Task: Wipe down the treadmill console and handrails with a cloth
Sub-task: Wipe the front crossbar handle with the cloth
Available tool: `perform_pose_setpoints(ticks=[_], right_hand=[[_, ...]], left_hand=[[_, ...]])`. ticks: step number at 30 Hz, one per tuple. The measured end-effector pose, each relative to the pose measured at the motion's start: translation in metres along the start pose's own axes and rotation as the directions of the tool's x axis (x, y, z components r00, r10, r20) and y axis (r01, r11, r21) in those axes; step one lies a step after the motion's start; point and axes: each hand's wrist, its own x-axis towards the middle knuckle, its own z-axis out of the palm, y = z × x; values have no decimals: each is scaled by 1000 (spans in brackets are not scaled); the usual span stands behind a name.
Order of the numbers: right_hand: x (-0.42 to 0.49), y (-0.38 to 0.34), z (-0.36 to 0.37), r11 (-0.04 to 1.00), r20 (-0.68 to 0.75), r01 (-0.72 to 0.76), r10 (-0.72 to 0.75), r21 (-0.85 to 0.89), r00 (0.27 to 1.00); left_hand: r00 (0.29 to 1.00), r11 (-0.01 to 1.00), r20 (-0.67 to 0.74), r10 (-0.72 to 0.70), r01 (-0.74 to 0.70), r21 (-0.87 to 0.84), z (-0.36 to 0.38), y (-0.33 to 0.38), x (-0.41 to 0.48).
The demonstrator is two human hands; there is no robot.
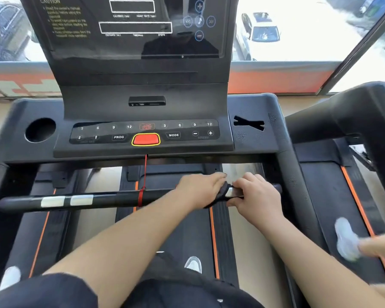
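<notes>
The black treadmill console point(142, 134) with a red stop button point(145, 139) fills the upper middle of the head view. Below it a black front handrail point(111, 198) with silver pulse pads runs across. My left hand point(201, 188) is closed over a dark cloth point(222, 193) wrapped around the right part of this bar. My right hand point(257, 196) grips the bar just to the right of the cloth, over a silver pad point(232, 192). Both hands touch the cloth's edges.
A red safety cord point(145, 172) hangs from the console and is wound around the bar. A cup holder point(40, 130) sits at the console's left. A second treadmill point(342, 185) stands to the right, with another person's shoe point(346, 238) on it.
</notes>
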Motion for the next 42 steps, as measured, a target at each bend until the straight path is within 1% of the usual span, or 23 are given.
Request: perform_pose_setpoints(ticks=[1,2,3,6,8,10,12,13,14,15,16,18,20,23,24,26,29,30,32,34,37,39,42], right_hand=[[0,0,0,1000,0,1,-1,-1,1000],[1,0,0,1000,-1,0,0,-3,1000],[1,0,0,1000,-1,0,0,-5,1000],[0,2,1,1000,-16,2,-2,-10,1000],[0,3,3,1000,-45,13,-14,-19,999],[1,4,3,999,-50,24,-26,-34,998],[2,4,2,999,-43,17,-19,-49,999],[2,3,1,998,-42,11,-14,-55,999],[1,3,1,998,-44,5,-8,-59,999],[1,3,0,998,-46,2,-4,-60,999],[0,2,0,998,-45,-1,-2,-55,999],[0,1,1,999,-39,-7,5,-39,999],[-2,0,2,1000,-41,-12,10,-29,999],[-3,1,4,1000,-71,-12,11,-10,997],[-3,2,4,1000,-78,-3,3,-7,997],[-2,2,5,1000,-69,0,-1,-15,998],[-2,2,4,1000,-56,-14,14,-9,998],[-3,2,4,1000,-53,-18,18,-9,998],[-3,1,3,1000,-44,-16,16,-10,999],[-2,-1,1,1000,-23,-18,18,-9,1000],[-1,-1,1,999,2,-33,33,-4,999],[-1,-1,1,999,6,-36,36,5,999],[-3,-1,1,998,-14,-46,47,30,999]], left_hand=[[1000,998,-24,-14,15,61,-1,5,-2],[996,987,-91,4,11,159,5,11,-10],[985,978,-168,27,8,208,17,15,-21],[960,979,-269,83,-28,204,61,9,-59],[922,957,-338,190,-97,273,81,-3,-73],[903,931,-316,292,-192,310,74,-10,-62],[909,931,-260,327,-264,252,44,-11,-39],[920,942,-226,321,-284,182,26,-13,-27],[950,955,-137,280,-262,135,9,-16,-18],[975,967,-47,216,-207,146,2,-18,-13],[987,973,-3,159,-157,168,2,-18,-11],[996,968,-56,76,-61,242,13,-16,-16],[987,959,-156,29,16,282,40,-11,-33],[951,951,-285,116,-24,309,78,-15,-62],[942,950,-306,137,-38,309,84,-17,-69],[947,964,-298,115,-35,263,80,-14,-70],[972,991,-231,-41,70,118,37,6,-36],[978,990,-168,-125,133,40,22,10,-19],[980,979,0,-200,200,-41,3,15,4],[982,982,-6,-187,187,-12,5,15,10],[985,980,-168,-50,80,182,30,7,-22],[966,975,-258,30,30,222,53,-10,-47],[949,964,-299,100,-17,266,71,-30,-62]])
